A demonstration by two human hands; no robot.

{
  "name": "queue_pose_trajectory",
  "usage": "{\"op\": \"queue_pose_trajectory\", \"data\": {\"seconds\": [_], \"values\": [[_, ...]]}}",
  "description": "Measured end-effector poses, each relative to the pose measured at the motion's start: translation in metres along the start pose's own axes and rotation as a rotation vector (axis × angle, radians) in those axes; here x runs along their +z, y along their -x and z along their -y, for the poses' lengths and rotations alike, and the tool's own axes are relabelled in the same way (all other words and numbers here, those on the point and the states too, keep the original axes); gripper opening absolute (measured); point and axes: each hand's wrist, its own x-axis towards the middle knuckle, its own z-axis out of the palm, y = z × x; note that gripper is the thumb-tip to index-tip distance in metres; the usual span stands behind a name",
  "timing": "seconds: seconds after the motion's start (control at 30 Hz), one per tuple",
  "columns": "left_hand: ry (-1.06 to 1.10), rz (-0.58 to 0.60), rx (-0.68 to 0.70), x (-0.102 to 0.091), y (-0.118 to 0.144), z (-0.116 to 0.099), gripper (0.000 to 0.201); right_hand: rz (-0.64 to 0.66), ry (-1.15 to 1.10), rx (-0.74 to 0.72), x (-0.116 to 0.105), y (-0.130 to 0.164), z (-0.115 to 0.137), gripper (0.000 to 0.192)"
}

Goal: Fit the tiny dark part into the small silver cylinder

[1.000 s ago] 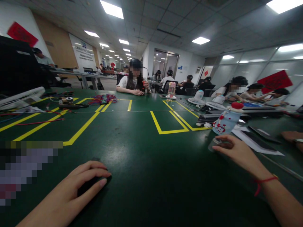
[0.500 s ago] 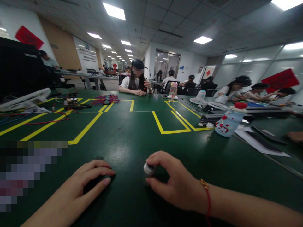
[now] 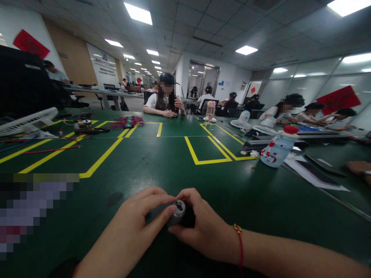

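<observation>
A small silver metal cylinder (image 3: 179, 210) stands upright near the table's front, its pale round top and dark middle turned toward me. It looks like a small motor, though its lower part is shaded and partly covered. My right hand (image 3: 199, 224), with a red cord bracelet at the wrist, curls its thumb and fingers around the right side. From the other side my left hand (image 3: 142, 216) reaches in, its thumb and fingertips pinched at the cylinder's upper rim.
Yellow tape (image 3: 197, 162) marks the green table (image 3: 139, 162). A blue bottle (image 3: 278, 150) stands right, near papers (image 3: 304, 175) and small white fans (image 3: 242, 121). Left lie tangled wires (image 3: 127, 122) and a white slotted panel (image 3: 29, 120). A person (image 3: 165, 96) sits opposite.
My left hand has come off the tabletop and moved right to the cylinder. My right hand keeps its hold, and the cylinder's top now tilts more into view.
</observation>
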Motion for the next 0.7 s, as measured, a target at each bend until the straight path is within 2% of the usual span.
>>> {"op": "queue_pose_trajectory", "data": {"seconds": [0.2,0.37,0.47,0.57,0.7], "values": [[0.039,-0.023,0.010,0.000,-0.003,-0.005,0.019,0.050,0.043,-0.026,-0.003,-0.002,0.004,0.050],[0.043,-0.130,-0.067,-0.007,0.005,0.005,0.023,0.031,0.168,-0.066,-0.006,0.001,0.008,0.044],[-0.051,-0.040,-0.085,-0.001,0.011,0.024,0.019,0.000,0.234,-0.117,-0.007,0.004,0.007,0.045],[-0.190,0.016,-0.039,0.010,0.016,0.041,0.018,-0.008,0.266,-0.143,-0.007,0.006,0.003,0.048],[-0.222,0.031,-0.049,0.018,0.020,0.045,0.022,-0.022,0.236,-0.146,-0.009,0.008,0.002,0.053]]}}
